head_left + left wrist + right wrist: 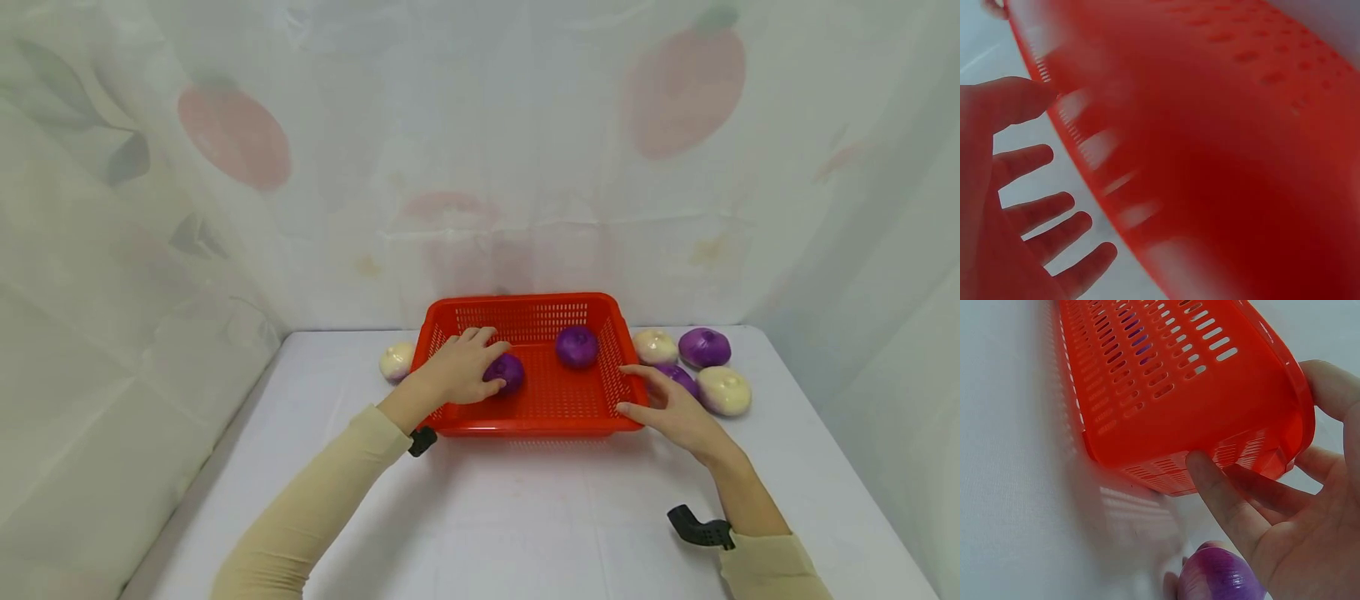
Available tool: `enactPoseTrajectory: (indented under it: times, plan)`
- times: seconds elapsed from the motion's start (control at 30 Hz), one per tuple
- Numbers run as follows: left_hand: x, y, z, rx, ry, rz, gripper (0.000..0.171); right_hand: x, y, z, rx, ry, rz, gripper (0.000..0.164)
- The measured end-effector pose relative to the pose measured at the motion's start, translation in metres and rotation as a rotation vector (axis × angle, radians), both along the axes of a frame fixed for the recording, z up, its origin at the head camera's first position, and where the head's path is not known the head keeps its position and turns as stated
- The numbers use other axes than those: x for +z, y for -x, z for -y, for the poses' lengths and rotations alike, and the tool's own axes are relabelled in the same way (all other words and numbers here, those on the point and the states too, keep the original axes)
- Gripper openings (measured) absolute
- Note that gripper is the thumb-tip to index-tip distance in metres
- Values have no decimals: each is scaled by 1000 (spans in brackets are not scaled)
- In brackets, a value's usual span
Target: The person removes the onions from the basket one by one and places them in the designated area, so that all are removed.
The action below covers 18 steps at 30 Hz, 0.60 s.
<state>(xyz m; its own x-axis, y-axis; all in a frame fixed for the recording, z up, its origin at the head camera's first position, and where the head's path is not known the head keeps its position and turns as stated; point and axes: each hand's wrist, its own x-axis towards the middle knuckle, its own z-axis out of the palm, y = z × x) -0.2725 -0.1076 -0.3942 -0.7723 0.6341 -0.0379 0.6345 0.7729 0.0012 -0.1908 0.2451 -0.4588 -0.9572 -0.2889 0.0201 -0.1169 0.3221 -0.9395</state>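
A red slotted plastic basket [525, 429] stands on the white table. In the head view my left hand [461, 367] reaches over its left side, fingers apart around a purple onion [510, 375] inside. The left wrist view shows the fingers [1047, 212] of that hand spread, with nothing between them; the onion does not show there. My right hand [678, 412] holds the basket's front right corner, with thumb and fingertips over the rim. From the right wrist, one finger [1207, 478] lies along the outer wall. Another purple onion [577, 347] sits farther right in the basket.
Several onions lie right of the basket: a pale one [656, 346], a purple one [704, 347], another purple one [681, 377] partly behind my right hand, and a pale one [724, 391]. One more pale onion [396, 362] is at its left. A printed curtain [510, 167] hangs behind.
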Motion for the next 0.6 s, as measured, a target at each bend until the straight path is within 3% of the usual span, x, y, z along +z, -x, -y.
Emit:
enactPoseTrajectory:
  times: [0.2, 0.6]
  plan:
    - [-15, 2, -8, 6, 22, 37, 60, 0, -1, 0, -9, -20, -4, 67]
    - [-32, 6, -16, 45, 15, 102, 60, -1, 0, 0, -9, -16, -7, 67]
